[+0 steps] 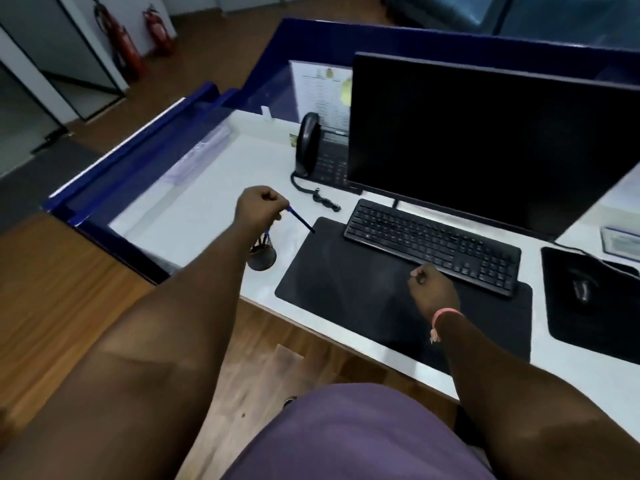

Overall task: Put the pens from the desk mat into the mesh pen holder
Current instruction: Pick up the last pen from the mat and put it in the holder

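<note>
My left hand (pixel 259 207) is closed around one end of a blue pen (pixel 302 220), which slants down and right toward the corner of the black desk mat (pixel 346 282). Just below that hand stands the black mesh pen holder (pixel 262 256), partly hidden by my left forearm, with pens standing in it. My right hand (pixel 431 284) rests as a closed fist on the mat in front of the keyboard, with nothing visible in it. I see no pens lying on the bare mat surface.
A black keyboard (pixel 433 242) lies on the mat's far edge before a dark monitor (pixel 485 140). A desk phone (pixel 320 150) stands behind at the left, a mouse (pixel 581 289) on its pad at the right. Blue partitions wall the white desk.
</note>
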The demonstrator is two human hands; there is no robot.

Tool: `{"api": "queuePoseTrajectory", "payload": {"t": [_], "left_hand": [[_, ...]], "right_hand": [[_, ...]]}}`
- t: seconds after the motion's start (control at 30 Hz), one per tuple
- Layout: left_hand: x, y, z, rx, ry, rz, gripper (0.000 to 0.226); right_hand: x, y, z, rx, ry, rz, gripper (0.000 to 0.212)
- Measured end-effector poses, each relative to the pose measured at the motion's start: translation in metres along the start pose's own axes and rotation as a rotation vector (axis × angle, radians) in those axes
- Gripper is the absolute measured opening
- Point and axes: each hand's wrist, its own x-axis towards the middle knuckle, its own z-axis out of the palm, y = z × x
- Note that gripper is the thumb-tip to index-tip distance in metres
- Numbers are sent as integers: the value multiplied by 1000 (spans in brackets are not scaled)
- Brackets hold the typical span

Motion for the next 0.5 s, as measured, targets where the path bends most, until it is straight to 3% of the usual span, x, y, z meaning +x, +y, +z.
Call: {"api": "queuePoseTrajectory", "payload": {"t": [0.2, 0.5], "left_hand": [[22, -17, -66, -19, 120, -23, 3], [40, -54, -67, 243, 83, -82, 13]], "right_hand": [[-1, -32, 28, -74, -49, -14, 7], [-6, -43, 47, -100, -45, 31, 5]]}}
